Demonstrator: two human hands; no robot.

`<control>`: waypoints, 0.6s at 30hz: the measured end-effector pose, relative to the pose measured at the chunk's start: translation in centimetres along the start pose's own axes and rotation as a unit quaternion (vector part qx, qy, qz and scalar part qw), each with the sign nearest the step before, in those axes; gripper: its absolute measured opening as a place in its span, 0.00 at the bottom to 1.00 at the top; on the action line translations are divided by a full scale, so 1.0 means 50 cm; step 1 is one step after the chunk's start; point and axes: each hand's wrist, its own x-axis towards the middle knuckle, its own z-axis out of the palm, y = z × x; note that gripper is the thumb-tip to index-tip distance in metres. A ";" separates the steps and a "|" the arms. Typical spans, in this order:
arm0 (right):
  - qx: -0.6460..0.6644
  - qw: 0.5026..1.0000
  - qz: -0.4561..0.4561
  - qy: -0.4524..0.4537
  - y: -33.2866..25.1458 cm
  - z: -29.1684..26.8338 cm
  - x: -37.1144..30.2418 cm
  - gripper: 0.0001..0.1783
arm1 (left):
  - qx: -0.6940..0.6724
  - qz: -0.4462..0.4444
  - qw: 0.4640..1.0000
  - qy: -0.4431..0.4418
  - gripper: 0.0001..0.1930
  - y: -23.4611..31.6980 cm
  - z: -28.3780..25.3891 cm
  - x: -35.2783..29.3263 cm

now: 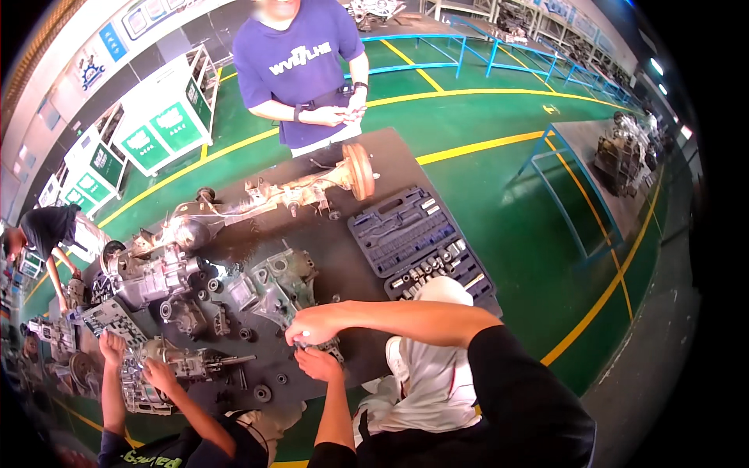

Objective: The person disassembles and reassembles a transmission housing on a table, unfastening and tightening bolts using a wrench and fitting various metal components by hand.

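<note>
My right hand (312, 324) reaches in from the right, its fingers curled down over a small spot at the near edge of the workbench. Just below it, my left hand (318, 363) is closed too, almost touching the right. What sits between the fingers is covered by the hands and too small to name. A grey metal part (334, 349) shows beside and behind them. Directly beyond my hands lies a greenish-grey cast metal housing (281, 285). To the right, an open dark socket-set case (406, 226) holds several silver sockets (433, 265).
A rusty axle with a brake drum (357, 171) spans the bench's (382, 152) far side. Gearbox (156, 277) and loose gears (263, 393) lie leftward. At left, a co-worker's hands (160, 376) work on another gearbox (187, 363). A person (300, 70) stands opposite.
</note>
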 end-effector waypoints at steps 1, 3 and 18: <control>0.001 1.000 0.005 0.007 -0.027 0.003 -0.035 0.15 | 0.002 0.006 1.000 -0.006 0.23 -0.007 0.002 0.000; 0.060 0.996 0.043 0.055 -0.091 0.027 -0.077 0.12 | -0.036 0.016 0.999 0.002 0.25 -0.035 -0.018 0.008; 0.109 0.963 0.069 0.239 -0.343 -0.013 -0.125 0.08 | -0.010 0.051 0.999 -0.017 0.37 -0.053 -0.017 0.040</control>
